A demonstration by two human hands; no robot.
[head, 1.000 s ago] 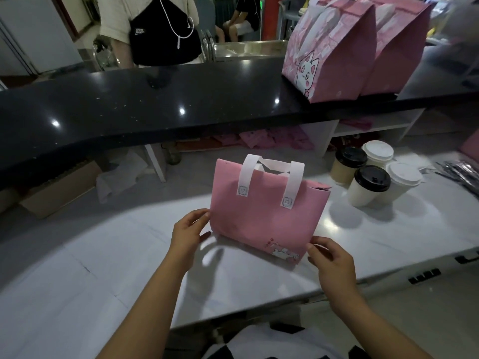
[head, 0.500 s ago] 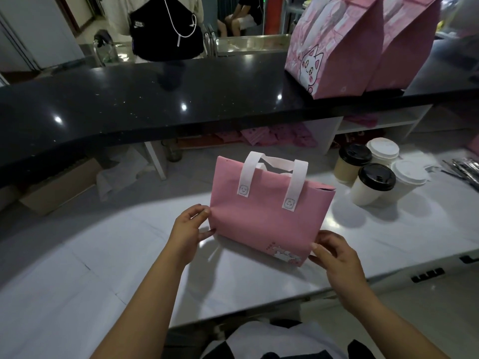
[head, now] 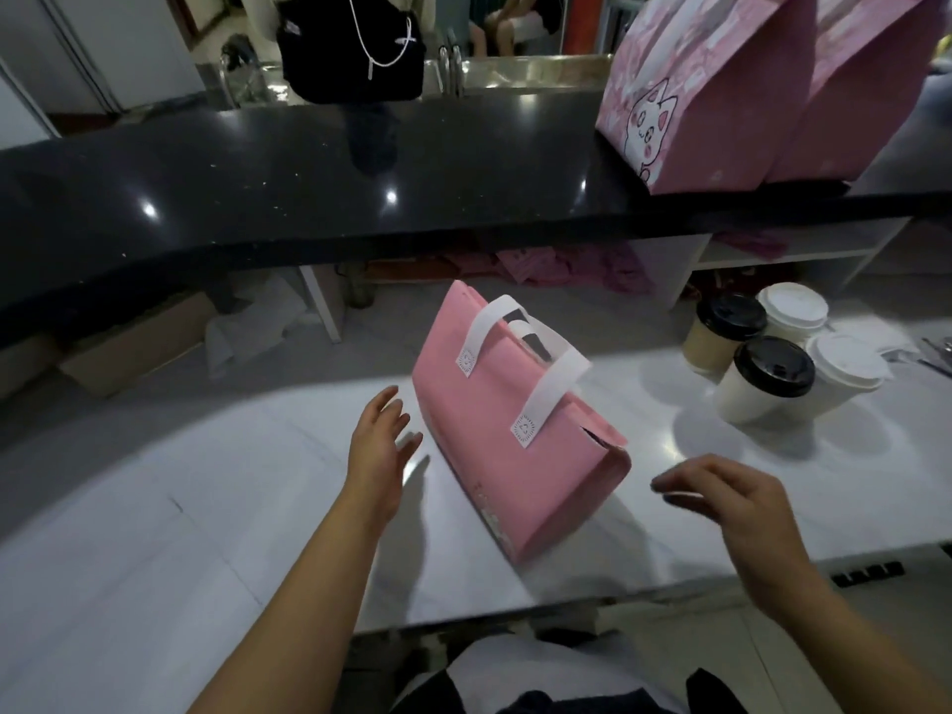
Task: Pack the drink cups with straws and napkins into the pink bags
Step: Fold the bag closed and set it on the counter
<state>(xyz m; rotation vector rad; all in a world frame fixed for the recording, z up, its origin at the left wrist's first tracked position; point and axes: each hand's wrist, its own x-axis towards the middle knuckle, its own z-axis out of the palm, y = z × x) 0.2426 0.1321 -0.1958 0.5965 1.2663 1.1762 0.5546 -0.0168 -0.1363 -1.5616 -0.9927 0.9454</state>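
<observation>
Pink bag (head: 515, 440) leans tilted on the counter (head: 154, 533) between my fingertips, unheld. Left hand (head: 378, 450) and right hand (head: 736, 512) hover with fingers loose, gripping nothing, probably to catch it. Cups (head: 772, 383) wait beyond my right fingers.

A pink bag (head: 515, 445) with white handles stands tilted at frame centre. Four lidded cups (head: 772, 363) cluster at middle right.

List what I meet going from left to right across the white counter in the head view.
Left hand → pink fabric bag with white handles → group of four lidded paper cups. The right hand overlaps the cups sideways, so it is omitted.
</observation>
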